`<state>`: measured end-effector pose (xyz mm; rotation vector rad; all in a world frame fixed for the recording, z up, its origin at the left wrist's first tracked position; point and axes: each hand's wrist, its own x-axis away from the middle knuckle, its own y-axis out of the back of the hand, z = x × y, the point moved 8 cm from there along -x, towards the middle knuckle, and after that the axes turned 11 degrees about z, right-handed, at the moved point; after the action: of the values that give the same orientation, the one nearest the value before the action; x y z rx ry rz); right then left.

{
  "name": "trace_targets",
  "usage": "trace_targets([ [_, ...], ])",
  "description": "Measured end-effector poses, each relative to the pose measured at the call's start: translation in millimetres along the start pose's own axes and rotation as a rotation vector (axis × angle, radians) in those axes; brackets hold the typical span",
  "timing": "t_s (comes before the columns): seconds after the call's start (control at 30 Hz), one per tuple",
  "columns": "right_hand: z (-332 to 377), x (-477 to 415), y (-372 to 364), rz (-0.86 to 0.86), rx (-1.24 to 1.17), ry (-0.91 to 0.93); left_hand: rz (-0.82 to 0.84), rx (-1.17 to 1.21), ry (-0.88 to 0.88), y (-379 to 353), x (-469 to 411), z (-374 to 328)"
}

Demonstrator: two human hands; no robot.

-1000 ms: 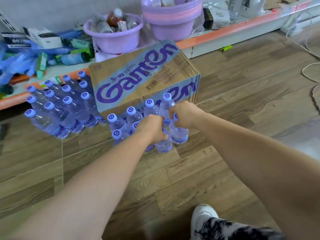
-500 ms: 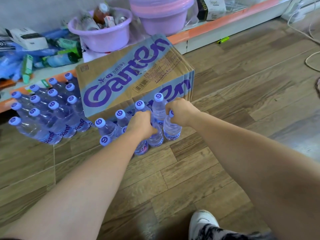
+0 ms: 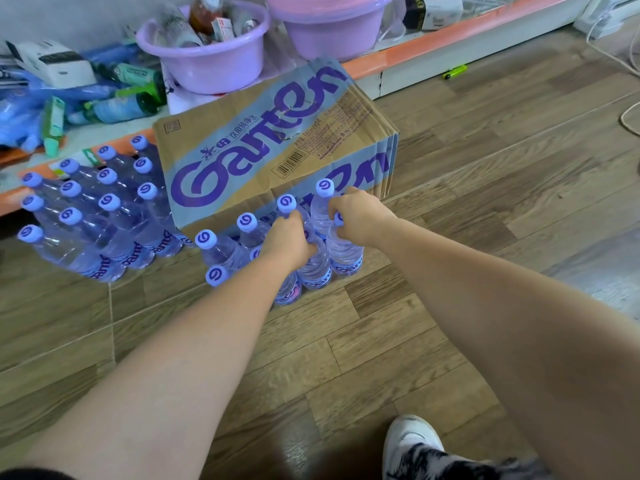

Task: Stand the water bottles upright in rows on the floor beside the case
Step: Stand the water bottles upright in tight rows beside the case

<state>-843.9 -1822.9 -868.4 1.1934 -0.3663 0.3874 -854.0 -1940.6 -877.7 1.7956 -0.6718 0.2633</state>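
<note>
A brown cardboard case (image 3: 277, 147) with purple "Ganten" lettering lies on the wood floor. Several clear water bottles with lilac caps stand upright in rows to its left (image 3: 104, 216). A second group of bottles (image 3: 221, 251) stands in front of the case. My left hand (image 3: 289, 239) is closed over the top of a bottle (image 3: 315, 268) in the front row. My right hand (image 3: 360, 216) grips the neck of the bottle (image 3: 344, 252) at the right end of that row. Both bottles rest on the floor.
A low orange-edged shelf (image 3: 374, 60) runs behind the case, holding two lilac basins (image 3: 207, 60) and cluttered packets. A green lighter (image 3: 454, 71) and white cables (image 3: 623, 64) lie on the floor at right. My white shoe (image 3: 410, 441) is at the bottom.
The view has shifted slightly, so the case and bottles sit lower and further left in the frame. Both hands stay on the same front-row bottles, which now stand on the floor.
</note>
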Motion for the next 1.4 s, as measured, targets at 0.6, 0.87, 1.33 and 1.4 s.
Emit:
trace_targets([
  [0.6, 124.4, 17.0, 18.3, -0.02, 0.32, 0.092, -0.037, -0.344, -0.057, 71.6, 72.2, 89.4],
  [0.87, 264.6, 14.3, 33.6, 0.03, 0.353, 0.148, -0.15, -0.333, 0.153, 166.2, 154.2, 219.9],
  [1.33, 378.4, -87.9, -21.3, 0.183, 0.505, 0.361, -0.133, -0.051, 0.389, 175.4, 119.9, 364.9],
  [1.4, 397.3, -111.6, -31.0, 0.183, 0.485, 0.417, -0.136, -0.016, 0.415, 178.4, 102.5, 378.5],
])
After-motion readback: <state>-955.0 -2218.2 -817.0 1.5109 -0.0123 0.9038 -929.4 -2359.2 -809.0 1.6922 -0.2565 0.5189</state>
